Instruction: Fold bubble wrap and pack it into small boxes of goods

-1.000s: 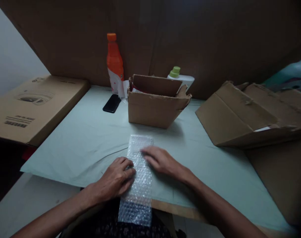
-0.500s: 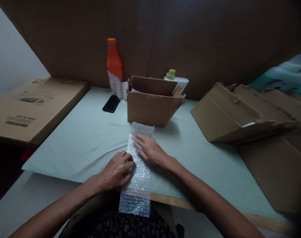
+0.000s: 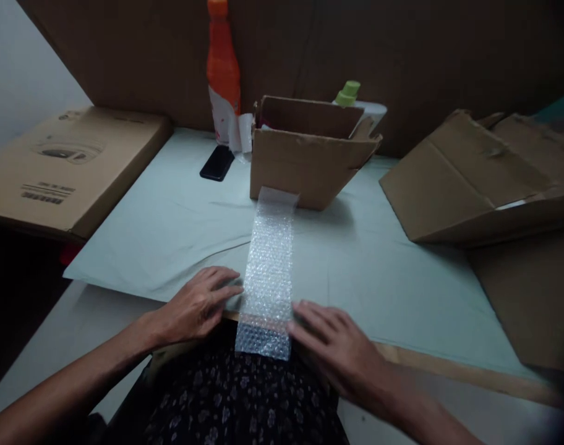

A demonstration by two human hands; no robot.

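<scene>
Bubble wrap point(image 3: 269, 266), shiny and see-through, overhangs the 6-o'clock table edge point(image 3: 416, 361) (left hand point(image 3: 201, 303), right hand point(image 3: 340, 346) both loosely spread); roomy toward 3.

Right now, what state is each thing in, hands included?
Bubble wrap: spread lengthwise, near end past the edge of the table
Left hand: open, by the wrap's left edge
Right hand: open, at its right edge
Small box: open-topped, ragged
Orange bottle: upright, capped
Green-capped bottle: capped, partly hidden
Phone: flat, dark
Left carton: flat, looks closed
Right box: creased, partly out of frame
</scene>
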